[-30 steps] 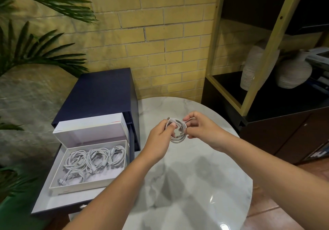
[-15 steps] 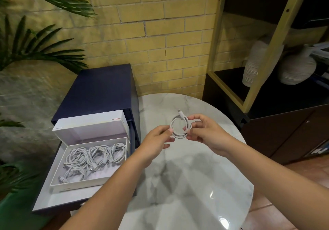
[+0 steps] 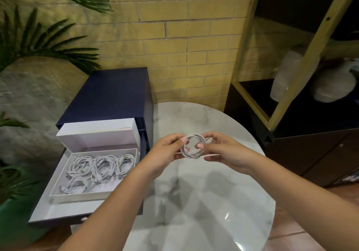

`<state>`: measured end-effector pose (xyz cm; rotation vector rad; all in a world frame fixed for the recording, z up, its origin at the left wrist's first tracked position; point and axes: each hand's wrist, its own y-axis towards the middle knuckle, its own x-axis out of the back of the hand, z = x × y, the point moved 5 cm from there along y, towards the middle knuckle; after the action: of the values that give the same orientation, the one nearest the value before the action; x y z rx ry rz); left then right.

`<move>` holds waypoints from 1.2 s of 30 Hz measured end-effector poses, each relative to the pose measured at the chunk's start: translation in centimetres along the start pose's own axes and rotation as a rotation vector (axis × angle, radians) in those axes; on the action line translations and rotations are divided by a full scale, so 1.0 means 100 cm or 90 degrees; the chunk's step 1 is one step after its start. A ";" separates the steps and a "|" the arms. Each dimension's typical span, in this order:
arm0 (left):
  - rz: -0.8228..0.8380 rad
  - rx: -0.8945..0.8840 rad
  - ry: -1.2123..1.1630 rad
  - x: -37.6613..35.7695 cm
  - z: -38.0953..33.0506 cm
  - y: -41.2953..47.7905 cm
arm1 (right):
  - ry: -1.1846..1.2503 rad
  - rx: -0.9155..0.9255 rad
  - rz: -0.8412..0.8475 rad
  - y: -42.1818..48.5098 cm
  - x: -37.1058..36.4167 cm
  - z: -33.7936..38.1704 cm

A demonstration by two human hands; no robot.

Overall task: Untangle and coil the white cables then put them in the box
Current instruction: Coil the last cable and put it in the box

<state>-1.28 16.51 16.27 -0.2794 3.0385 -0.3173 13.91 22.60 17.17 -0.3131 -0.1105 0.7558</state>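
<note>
**Q:** Hands, state?
**A:** Your left hand (image 3: pixel 165 151) and right hand (image 3: pixel 223 151) are raised over the marble desk (image 3: pixel 194 202), close together. Both are clamped on the same coiled white cable (image 3: pixel 191 156). Your left thumb and fingers pinch the ring's left side. Your right fingers pinch its right side, with the thumb lying on the front of the ring.

**Q:** Coil, condition?
**A:** It is wound into a small round ring of several turns, held clear of the desk and facing you. One plug end (image 3: pixel 210 139) sticks out at the upper right, just beside your right fingers.

**Q:** Box, location?
**A:** The white box (image 3: pixel 77 197) sits open in the pulled-out drawer (image 3: pixel 50 212) of the dark blue cabinet (image 3: pixel 108 93), beside the desk on your left. Its lid (image 3: pixel 97 132) stands upright behind it. Four coiled cables (image 3: pixel 104 165) lie inside, three in a row at the far side and one at the near left.

**Q:** Surroundings?
**A:** There is a yellow brick wall (image 3: pixel 184 37) behind and palm leaves (image 3: pixel 48 45) at left. A shelf unit (image 3: pixel 291 66) at right holds two pale vases (image 3: pixel 334 87), which are blurred.
</note>
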 end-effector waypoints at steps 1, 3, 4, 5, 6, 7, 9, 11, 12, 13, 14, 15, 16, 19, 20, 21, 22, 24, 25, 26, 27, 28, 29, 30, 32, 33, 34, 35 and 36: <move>0.009 0.002 0.009 0.003 -0.001 -0.002 | 0.000 0.001 0.000 0.000 -0.001 0.003; 0.027 0.001 0.032 0.013 -0.004 -0.005 | -0.010 0.011 0.014 -0.002 -0.008 0.008; 0.033 -0.003 0.047 0.018 -0.006 -0.007 | -0.024 0.016 0.026 -0.003 -0.012 0.011; 0.041 -0.007 0.064 0.025 -0.009 -0.009 | -0.039 0.021 0.033 -0.003 -0.018 0.013; 0.050 -0.012 0.084 0.034 -0.011 -0.013 | -0.051 0.029 0.033 -0.003 -0.028 0.014; 0.054 -0.018 0.096 0.041 -0.013 -0.016 | -0.061 0.036 0.029 -0.003 -0.035 0.015; 0.053 -0.033 0.107 0.059 -0.017 -0.022 | -0.082 0.058 0.012 -0.003 -0.053 0.018; 0.033 -0.056 0.129 0.088 -0.021 -0.031 | -0.107 0.082 -0.018 0.002 -0.079 0.021; 0.014 -0.063 0.144 0.101 -0.023 -0.033 | -0.116 0.097 -0.034 0.004 -0.090 0.022; -0.003 -0.071 0.163 0.118 -0.025 -0.038 | -0.113 0.108 -0.046 0.008 -0.106 0.023; -0.016 -0.079 0.177 0.132 -0.026 -0.041 | -0.104 0.117 -0.053 0.012 -0.119 0.024; -0.029 -0.084 0.191 0.149 -0.027 -0.046 | -0.098 0.126 -0.052 0.017 -0.134 0.023; -0.040 -0.091 0.210 0.162 -0.027 -0.049 | -0.099 0.133 -0.047 0.022 -0.147 0.021; -0.084 -0.109 0.352 0.207 -0.024 -0.060 | -0.152 0.144 -0.027 0.037 -0.189 0.015; -0.094 -0.114 0.399 0.217 -0.022 -0.063 | -0.172 0.144 -0.028 0.041 -0.198 0.012; -0.100 -0.117 0.434 0.227 -0.019 -0.067 | -0.188 0.142 -0.031 0.046 -0.208 0.010; -0.099 -0.123 0.464 0.233 -0.015 -0.070 | -0.204 0.135 -0.036 0.050 -0.215 0.006; -0.087 -0.130 0.523 0.243 -0.008 -0.075 | -0.262 0.127 -0.049 0.057 -0.226 0.000; -0.081 -0.129 0.547 0.245 -0.004 -0.077 | -0.294 0.129 -0.055 0.060 -0.229 -0.003; -0.073 -0.125 0.567 0.246 0.001 -0.078 | -0.319 0.130 -0.059 0.062 -0.231 -0.006; -0.064 -0.122 0.584 0.247 0.005 -0.079 | -0.340 0.129 -0.064 0.063 -0.233 -0.008; -0.053 -0.122 0.600 0.246 0.009 -0.080 | -0.359 0.128 -0.071 0.064 -0.233 -0.010; -0.043 -0.128 0.616 0.245 0.014 -0.081 | -0.381 0.126 -0.075 0.064 -0.234 -0.012; -0.037 -0.141 0.635 0.243 0.017 -0.081 | -0.403 0.126 -0.079 0.065 -0.234 -0.013; -0.039 -0.175 0.683 0.240 0.020 -0.082 | -0.463 0.131 -0.084 0.064 -0.236 -0.012; -0.046 -0.196 0.710 0.239 0.021 -0.081 | -0.498 0.139 -0.089 0.063 -0.237 -0.011; -0.052 -0.216 0.739 0.238 0.022 -0.081 | -0.536 0.147 -0.091 0.063 -0.239 -0.011; -0.056 -0.234 0.767 0.236 0.023 -0.081 | -0.578 0.158 -0.092 0.062 -0.241 -0.009; -0.058 -0.244 0.795 0.235 0.025 -0.080 | -0.621 0.174 -0.091 0.062 -0.242 -0.009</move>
<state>-22.72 3.95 14.24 -0.3189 4.3278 0.2126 -7.51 9.90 14.70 0.3458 -0.9308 0.7148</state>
